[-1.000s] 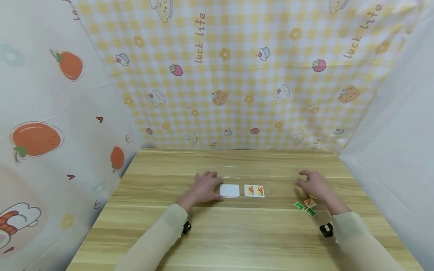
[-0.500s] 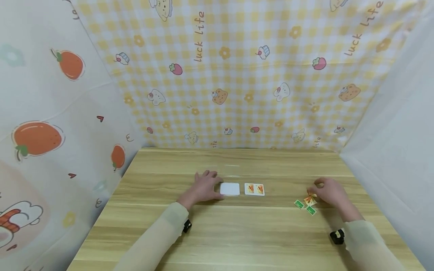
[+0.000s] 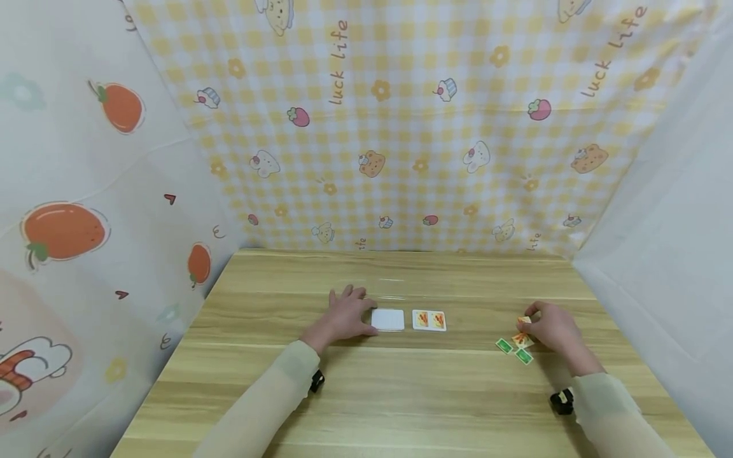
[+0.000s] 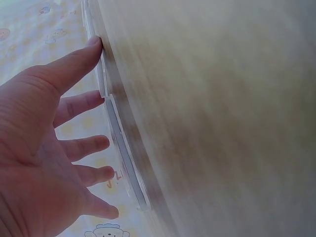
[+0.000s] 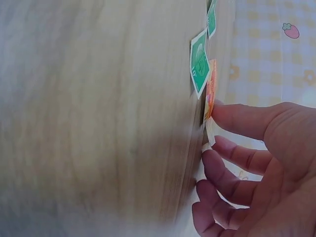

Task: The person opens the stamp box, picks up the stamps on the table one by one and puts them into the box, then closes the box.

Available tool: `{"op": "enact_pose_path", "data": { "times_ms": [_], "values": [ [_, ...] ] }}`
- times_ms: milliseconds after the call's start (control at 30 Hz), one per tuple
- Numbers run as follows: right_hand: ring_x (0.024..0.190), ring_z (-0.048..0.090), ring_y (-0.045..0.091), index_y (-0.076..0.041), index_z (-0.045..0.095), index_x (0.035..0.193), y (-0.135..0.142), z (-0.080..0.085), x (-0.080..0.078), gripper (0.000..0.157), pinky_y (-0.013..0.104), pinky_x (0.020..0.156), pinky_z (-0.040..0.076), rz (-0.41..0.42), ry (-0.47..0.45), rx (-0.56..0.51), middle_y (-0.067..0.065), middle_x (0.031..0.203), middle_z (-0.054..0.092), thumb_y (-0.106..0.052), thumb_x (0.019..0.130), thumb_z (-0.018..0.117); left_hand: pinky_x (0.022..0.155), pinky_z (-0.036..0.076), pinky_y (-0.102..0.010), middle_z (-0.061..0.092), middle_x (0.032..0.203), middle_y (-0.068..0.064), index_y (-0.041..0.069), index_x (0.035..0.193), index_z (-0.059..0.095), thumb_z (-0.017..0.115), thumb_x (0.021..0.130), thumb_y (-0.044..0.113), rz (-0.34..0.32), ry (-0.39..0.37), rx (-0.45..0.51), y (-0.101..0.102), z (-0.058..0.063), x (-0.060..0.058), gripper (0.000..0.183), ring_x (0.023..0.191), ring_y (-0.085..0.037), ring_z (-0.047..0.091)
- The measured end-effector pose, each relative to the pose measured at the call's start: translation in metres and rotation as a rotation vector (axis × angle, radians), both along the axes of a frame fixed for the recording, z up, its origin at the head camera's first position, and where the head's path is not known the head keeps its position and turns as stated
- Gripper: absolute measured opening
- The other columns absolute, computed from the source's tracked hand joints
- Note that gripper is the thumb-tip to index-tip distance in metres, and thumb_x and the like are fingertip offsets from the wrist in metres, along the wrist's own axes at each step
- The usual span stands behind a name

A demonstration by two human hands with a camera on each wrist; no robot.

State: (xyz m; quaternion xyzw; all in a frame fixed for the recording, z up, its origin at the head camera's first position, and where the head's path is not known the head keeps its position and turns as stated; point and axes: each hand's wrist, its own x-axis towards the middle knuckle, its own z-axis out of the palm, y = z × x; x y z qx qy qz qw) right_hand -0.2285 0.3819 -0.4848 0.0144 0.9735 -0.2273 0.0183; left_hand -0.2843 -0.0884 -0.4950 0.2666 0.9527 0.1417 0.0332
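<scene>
My left hand (image 3: 346, 317) rests beside a blank white card (image 3: 387, 320), with thumb and forefinger touching its edge. Its other fingers spread out straight in the left wrist view. Immediately right of that card lies a white card with two orange pictures (image 3: 429, 320). Over to the right, my right hand (image 3: 552, 327) pinches a small orange stamp (image 3: 523, 320) between thumb and fingertips. Just below the fingers lies another orange stamp (image 3: 522, 340). Two green stamps (image 3: 504, 345) are beside it; one green stamp (image 5: 200, 64) shows clearly in the right wrist view.
A wood-grain table (image 3: 366, 401) bears everything. Clear, glassy-edged flat pieces (image 3: 392, 297) lie behind the white card. A yellow checked cloth (image 3: 401, 127) hangs along the back edge, with pale cloths at both sides.
My right hand has come down onto the small stamps and now pinches an orange one, tilted up slightly. My left hand has stayed at the white card.
</scene>
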Motion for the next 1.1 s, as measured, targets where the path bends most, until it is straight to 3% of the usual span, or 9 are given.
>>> {"op": "enact_pose_path", "data": {
  "times_ms": [767,1100],
  "values": [
    [0.066,0.056,0.021,0.002,0.061,0.103,-0.0034,-0.0050,-0.0039,0.033,0.036,0.058,0.043,0.017,0.063,-0.067,0.009,0.082,0.068,-0.019,0.086,0.080,0.106,0.010,-0.078,0.044,0.151,-0.015,0.023,0.129,0.069,0.084,0.077,0.054,0.037,0.021,0.014,-0.0034,-0.0001,-0.0015,0.062,0.145,-0.049,0.024],
    [0.057,0.062,0.018,0.004,0.062,0.099,-0.0028,-0.0028,-0.0029,0.019,0.035,0.053,0.047,0.024,0.062,-0.121,0.004,0.073,0.067,-0.010,0.091,0.072,0.113,0.009,-0.070,0.044,0.150,-0.019,0.024,0.130,0.068,0.082,0.077,0.054,0.035,0.004,-0.004,0.0002,0.0004,0.0003,0.062,0.146,-0.046,0.024]
  ]
}}
